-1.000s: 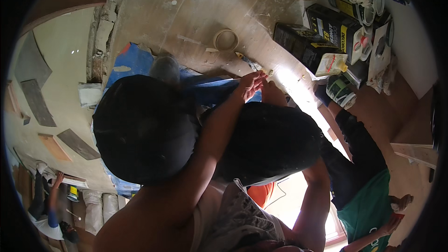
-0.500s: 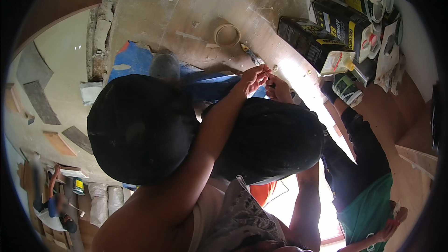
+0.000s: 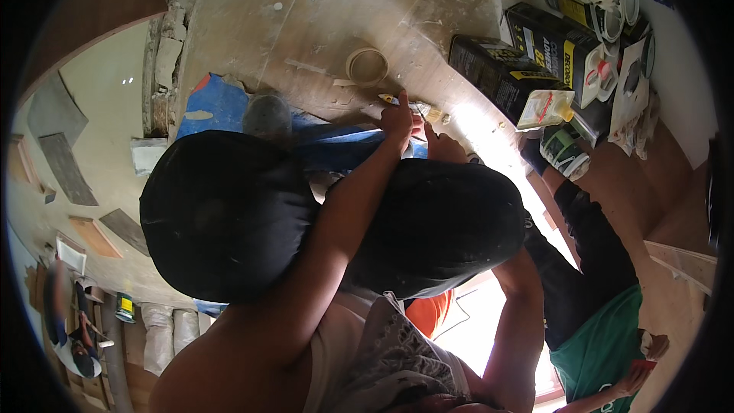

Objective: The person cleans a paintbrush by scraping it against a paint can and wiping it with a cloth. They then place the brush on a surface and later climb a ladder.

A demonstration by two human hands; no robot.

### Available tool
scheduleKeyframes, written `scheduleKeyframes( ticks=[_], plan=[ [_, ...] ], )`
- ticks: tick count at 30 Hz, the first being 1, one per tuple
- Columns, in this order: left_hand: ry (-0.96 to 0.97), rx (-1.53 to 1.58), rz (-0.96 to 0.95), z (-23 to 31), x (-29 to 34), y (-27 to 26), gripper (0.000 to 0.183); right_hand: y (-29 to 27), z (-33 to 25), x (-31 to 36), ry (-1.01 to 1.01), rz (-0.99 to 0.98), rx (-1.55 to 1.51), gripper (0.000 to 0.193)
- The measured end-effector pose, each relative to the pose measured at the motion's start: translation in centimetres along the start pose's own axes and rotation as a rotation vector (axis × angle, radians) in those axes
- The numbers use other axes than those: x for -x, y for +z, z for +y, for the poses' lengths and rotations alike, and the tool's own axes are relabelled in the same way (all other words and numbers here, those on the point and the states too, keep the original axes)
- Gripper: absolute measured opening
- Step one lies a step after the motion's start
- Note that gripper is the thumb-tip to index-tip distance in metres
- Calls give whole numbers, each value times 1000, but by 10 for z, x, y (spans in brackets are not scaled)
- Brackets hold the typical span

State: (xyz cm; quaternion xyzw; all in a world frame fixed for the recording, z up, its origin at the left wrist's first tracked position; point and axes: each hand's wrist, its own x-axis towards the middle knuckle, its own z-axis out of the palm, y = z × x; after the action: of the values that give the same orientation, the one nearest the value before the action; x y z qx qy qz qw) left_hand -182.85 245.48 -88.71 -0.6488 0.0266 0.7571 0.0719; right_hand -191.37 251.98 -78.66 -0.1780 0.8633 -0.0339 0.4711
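Note:
My left hand [image 3: 399, 124] is out beyond my knees, one digit pointing away from me and the other fingers curled. Close on its right is my right hand [image 3: 446, 147], fingers folded and one digit raised toward the left hand. A thin, narrow item seems to stick up between them, too small to name, and the curled fingers hide what they hold. Just past both hands lies a paintbrush [image 3: 433, 114] with pale bristles and a yellow-tipped handle, partly covered by my left hand. A roll of tan tape [image 3: 351, 67] rests on the floor farther off.
Black rectangular cans [image 3: 489, 69] and a green-white tub [image 3: 564, 147] stand at the right. A person in a green shirt [image 3: 600, 333] is close on my right; another person [image 3: 80, 329] works at far left. Blue sheeting [image 3: 214, 103] lies by my foot; cut boards [image 3: 67, 168] lie leftward.
My hands have come slightly apart from their pinch together, and a left digit now points outward. My right elbow has swung outward. The person at far left has bent over.

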Motion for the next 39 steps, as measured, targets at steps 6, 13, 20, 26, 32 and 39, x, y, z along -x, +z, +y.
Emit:
scheduleKeyframes(
  ticks=[6, 13, 20, 26, 32, 39],
  plan=[
    [129, 13, -61, -9, -22, 3, 62, -4, 7, -2, 486, -185, -925, 35],
    [91, 79, -105, -12, -21, -2, 55, -8, -22, -1, 379, -78, -210, 29],
    [45, 206, -135, -15, -23, 0, 52, 1, -10, -1, -2, -6, 293, 26],
    [34, 191, -189, -10, -19, -5, 54, 2, 16, -13, 601, -208, -1019, 24],
    [6, 261, -170, -24, -13, 10, 59, 17, 31, 5, 179, 134, -208, 22],
    [12, 246, -123, -22, -28, 0, 55, 2, -22, 6, -221, -46, 769, 33]
  ],
)
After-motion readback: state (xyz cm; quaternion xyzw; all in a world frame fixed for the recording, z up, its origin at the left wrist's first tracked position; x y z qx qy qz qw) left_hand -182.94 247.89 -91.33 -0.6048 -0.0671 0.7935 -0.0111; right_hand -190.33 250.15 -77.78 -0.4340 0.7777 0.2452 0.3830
